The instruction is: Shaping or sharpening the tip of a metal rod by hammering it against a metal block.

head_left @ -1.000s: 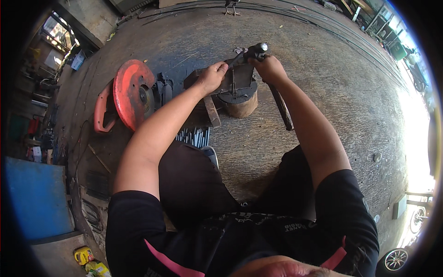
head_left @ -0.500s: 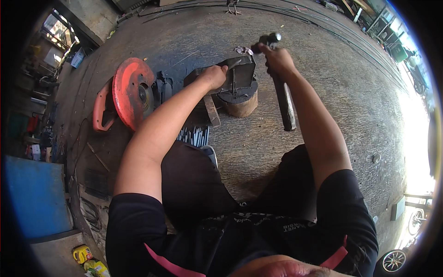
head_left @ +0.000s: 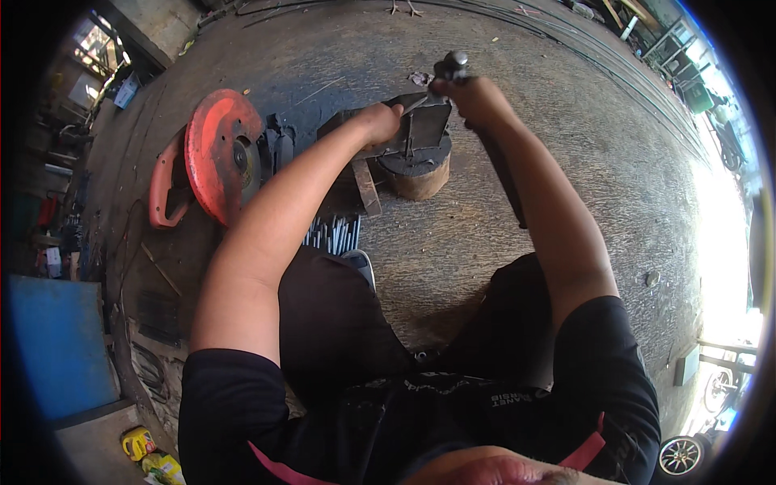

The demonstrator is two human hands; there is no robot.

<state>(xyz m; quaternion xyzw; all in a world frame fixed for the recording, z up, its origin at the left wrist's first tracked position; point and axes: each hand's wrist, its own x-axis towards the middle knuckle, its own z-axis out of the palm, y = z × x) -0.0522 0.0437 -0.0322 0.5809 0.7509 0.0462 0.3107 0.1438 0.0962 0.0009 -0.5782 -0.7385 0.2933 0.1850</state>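
My left hand (head_left: 378, 125) is closed round a short metal rod (head_left: 417, 103), its end sticking out to the right over a dark metal anvil block (head_left: 427, 129). The block rests on a round wooden stump (head_left: 422, 179). My right hand (head_left: 478, 101) grips a hammer (head_left: 454, 66) just right of the block. The hammer's head is close to the rod's end; I cannot tell whether they touch. Its handle slants down beside my right forearm, partly hidden by it. Several similar metal rods (head_left: 335, 234) lie bundled near my left knee.
A red cut-off saw (head_left: 212, 158) stands left of my left arm. A flat metal bar (head_left: 365, 187) leans by the stump. Long thin rods (head_left: 558, 40) lie across the far floor, where a bird's legs (head_left: 406, 9) show. A blue panel (head_left: 61, 347) is at lower left.
The hammer has moved left, its head now nearer the rod's end and its handle turned closer to my forearm. My left hand keeps its hold on the rod. The whole view has shifted slightly.
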